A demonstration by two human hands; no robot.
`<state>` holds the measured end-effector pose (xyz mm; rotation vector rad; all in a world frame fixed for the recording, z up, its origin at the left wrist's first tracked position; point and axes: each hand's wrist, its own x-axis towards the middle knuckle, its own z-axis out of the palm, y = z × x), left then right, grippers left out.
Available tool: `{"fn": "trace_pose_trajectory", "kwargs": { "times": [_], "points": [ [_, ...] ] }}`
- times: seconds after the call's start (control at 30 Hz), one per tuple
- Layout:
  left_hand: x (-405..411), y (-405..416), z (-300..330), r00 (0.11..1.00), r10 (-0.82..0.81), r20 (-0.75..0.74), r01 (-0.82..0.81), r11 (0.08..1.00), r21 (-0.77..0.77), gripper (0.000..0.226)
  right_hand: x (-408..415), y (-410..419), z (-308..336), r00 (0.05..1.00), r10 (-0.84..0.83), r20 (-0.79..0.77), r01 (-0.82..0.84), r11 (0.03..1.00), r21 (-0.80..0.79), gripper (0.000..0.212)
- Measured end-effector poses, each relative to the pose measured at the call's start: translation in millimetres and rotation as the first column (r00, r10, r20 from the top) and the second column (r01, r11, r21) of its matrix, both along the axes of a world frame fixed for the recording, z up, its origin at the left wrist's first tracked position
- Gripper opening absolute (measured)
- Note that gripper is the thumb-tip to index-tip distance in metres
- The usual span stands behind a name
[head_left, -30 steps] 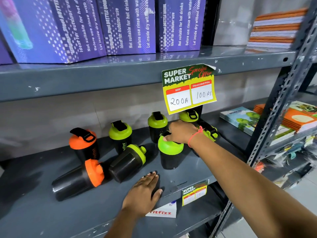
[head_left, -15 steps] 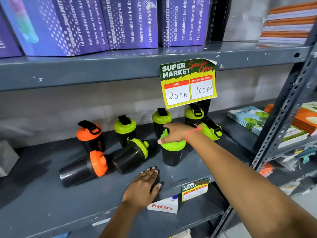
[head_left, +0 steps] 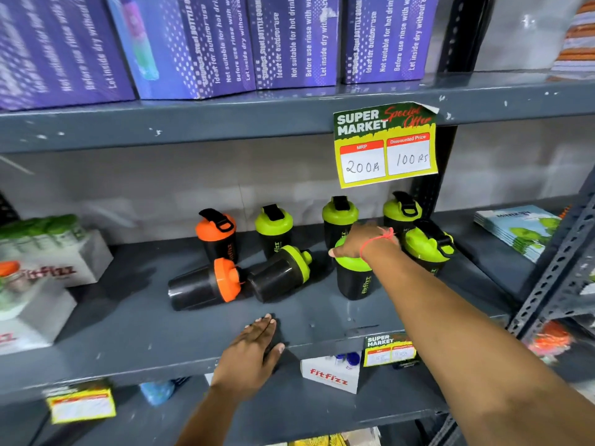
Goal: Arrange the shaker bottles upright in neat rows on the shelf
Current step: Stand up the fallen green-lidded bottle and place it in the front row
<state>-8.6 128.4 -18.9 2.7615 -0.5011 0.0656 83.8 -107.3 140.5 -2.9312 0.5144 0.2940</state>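
Several black shaker bottles stand or lie on the grey shelf (head_left: 135, 336). My right hand (head_left: 362, 243) grips the green lid of an upright front bottle (head_left: 354, 280). Behind it stand an orange-lidded bottle (head_left: 217, 235) and three green-lidded ones (head_left: 273, 231) (head_left: 338, 220) (head_left: 401, 210). A green-lidded bottle (head_left: 428, 246) at the right leans tilted. Two bottles lie on their sides: an orange-lidded one (head_left: 203, 284) and a green-lidded one (head_left: 280, 273). My left hand (head_left: 251, 352) rests flat on the shelf's front edge, holding nothing.
White Fitfizz boxes (head_left: 48, 272) sit at the shelf's left. Purple bottle cartons (head_left: 225, 43) fill the shelf above, whose edge carries a hanging price tag (head_left: 384, 146). Books (head_left: 515, 230) lie at the right beyond a slotted upright post (head_left: 560, 262). A Fitfizz box (head_left: 328, 375) sits below.
The view has shifted so the shelf sits further right and the white boxes at the left appear. My right hand stays on the front bottle's green lid. My left hand is unmoved.
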Motion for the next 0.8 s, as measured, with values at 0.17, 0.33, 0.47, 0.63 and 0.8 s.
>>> {"fn": "trace_pose_trajectory", "kwargs": {
  "times": [0.17,0.33,0.47,0.63,0.8],
  "points": [
    [-5,34,4,0.998,0.06,-0.026,-0.06,0.998,0.017,0.055,-9,22,10,0.842,0.121,0.526,-0.09,0.992,-0.085,0.066],
    [12,62,9,0.998,0.015,-0.066,-0.006,0.991,0.136,0.066,-5,81,-11,0.85,0.051,0.524,-0.235,0.928,0.29,0.047],
    [21,73,8,0.995,-0.097,-0.035,0.102,0.981,0.167,0.069,8,111,-52,0.921,-0.192,0.339,-0.032,0.83,0.557,0.064],
    [30,81,-1,0.978,-0.192,0.084,0.176,0.97,0.168,0.075,33,124,-82,0.813,-0.545,0.208,0.214,0.611,0.762,0.09],
    [37,83,-10,0.976,-0.211,0.056,0.199,0.966,0.163,0.078,47,129,-95,0.737,-0.658,0.154,0.2,0.43,0.88,0.097]
  ]
}}
